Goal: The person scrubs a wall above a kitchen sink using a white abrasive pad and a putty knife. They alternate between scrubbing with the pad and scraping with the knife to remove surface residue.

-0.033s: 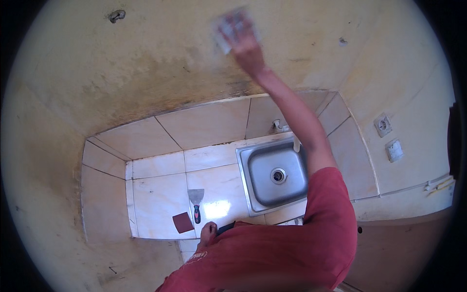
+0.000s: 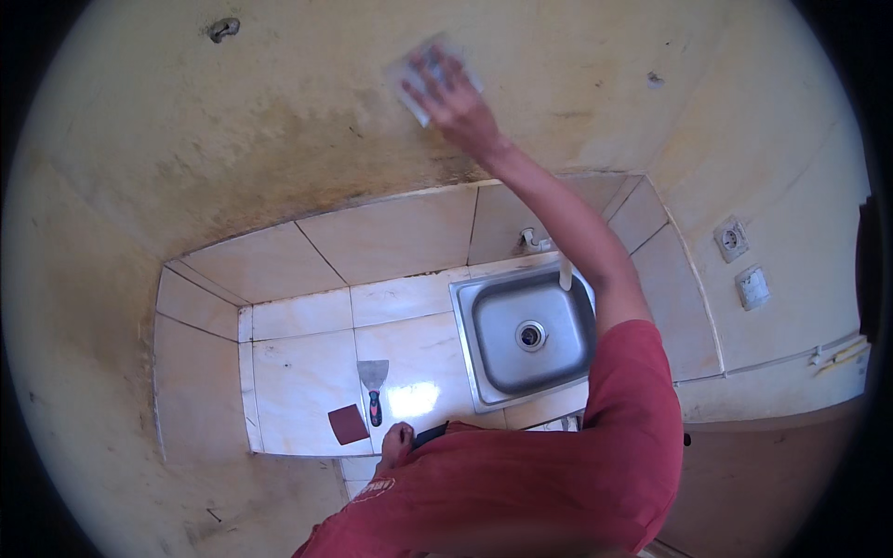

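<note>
My right hand presses a blurred pale square pad to the stained yellow wall, fingers spread over it. My left hand is low at the counter's front edge, fingers curled; whether they hold anything is hidden. Just above it on the white tiled counter lie a scraper with a black and red handle and, to its left, a dark red square sheet.
A steel sink with a pale spout sits right of the scraper. Beige tiles line the recess. On the right wall are a socket, a white fitting and thin pipes along the lower part.
My right hand and the pad have moved slightly down and to the left on the wall. My left hand has barely moved.
</note>
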`<state>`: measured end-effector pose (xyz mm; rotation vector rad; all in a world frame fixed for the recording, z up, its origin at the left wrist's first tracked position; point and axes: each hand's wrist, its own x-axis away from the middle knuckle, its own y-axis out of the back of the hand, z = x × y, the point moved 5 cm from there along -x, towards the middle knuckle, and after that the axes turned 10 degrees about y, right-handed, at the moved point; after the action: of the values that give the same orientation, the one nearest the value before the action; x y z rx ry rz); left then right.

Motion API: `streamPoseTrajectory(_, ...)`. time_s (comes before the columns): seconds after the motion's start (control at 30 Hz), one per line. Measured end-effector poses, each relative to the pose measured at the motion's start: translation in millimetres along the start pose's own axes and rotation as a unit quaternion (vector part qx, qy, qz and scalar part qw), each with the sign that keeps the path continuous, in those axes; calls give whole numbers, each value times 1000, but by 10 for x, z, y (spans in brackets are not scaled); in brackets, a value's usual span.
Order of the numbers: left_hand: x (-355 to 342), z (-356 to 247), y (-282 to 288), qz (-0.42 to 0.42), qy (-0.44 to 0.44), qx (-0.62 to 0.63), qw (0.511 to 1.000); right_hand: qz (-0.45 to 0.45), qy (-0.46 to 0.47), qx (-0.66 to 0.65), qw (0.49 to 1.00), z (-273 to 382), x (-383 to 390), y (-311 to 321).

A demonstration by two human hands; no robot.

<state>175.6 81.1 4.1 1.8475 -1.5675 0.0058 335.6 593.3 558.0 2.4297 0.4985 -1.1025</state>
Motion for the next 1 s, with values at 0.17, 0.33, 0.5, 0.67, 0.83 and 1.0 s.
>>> streamPoseTrajectory(0.17, -169, 366, -195, 19, -69, -32, 997, -29, -82, 28, 996, -731, 69, 181)
streamPoseTrajectory(0.33, -353, 685, -323, 31, -61, -104, 992, -16, -85, -6, 996, -131, 122, 32)
streamPoseTrajectory(0.5, -351, 787, -425, 14, -40, -114, 993, -35, -99, -76, 992, -650, 146, 263)
streamPoseTrajectory(0.67, -292, 659, -330, 48, 18, -160, 986, -73, -266, -39, 960, -569, 295, 96)
streamPoseTrajectory(0.83, -151, 387, -307, 49, 26, -181, 982, 32, -197, -81, 977, 268, 541, -53)
streamPoseTrajectory(1.0, -105, 384, -331, 55, 63, -171, 982, -101, -212, -35, 971, -728, -176, 211)
